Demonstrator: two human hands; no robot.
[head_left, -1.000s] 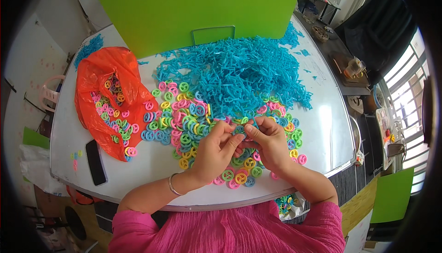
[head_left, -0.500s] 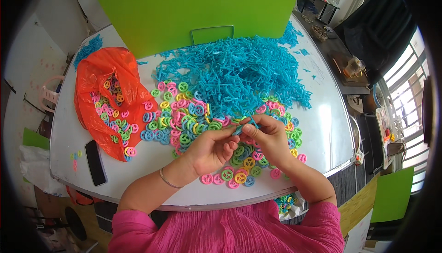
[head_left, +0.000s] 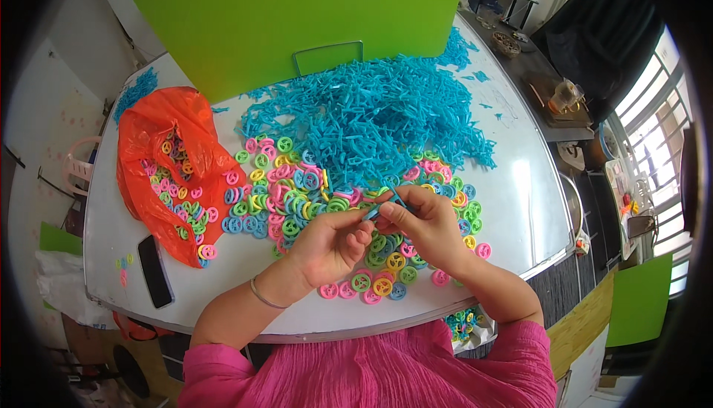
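one small blue piece [head_left: 373,212] half-hidden between fingers [head_left: 386,215]

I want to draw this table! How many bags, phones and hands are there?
Orange bag: 1
Black phone: 1
Hands: 2, left hand and right hand, both pinching a blue stick
Total: 4

Small blue plastic stick [head_left: 373,212]: thin, straight, pinched between fingertips of left hand [head_left: 333,245] and right hand [head_left: 423,226], raised just above table, tilted slightly. Too small to tell finer shape.

Loose plastic wheels [head_left: 297,200]: small spoked rings, pink, green, yellow, blue, lying flat, scattered under and around both hands.

Blue stick pile [head_left: 371,118]: big tangled heap, just beyond wheels, touching them.
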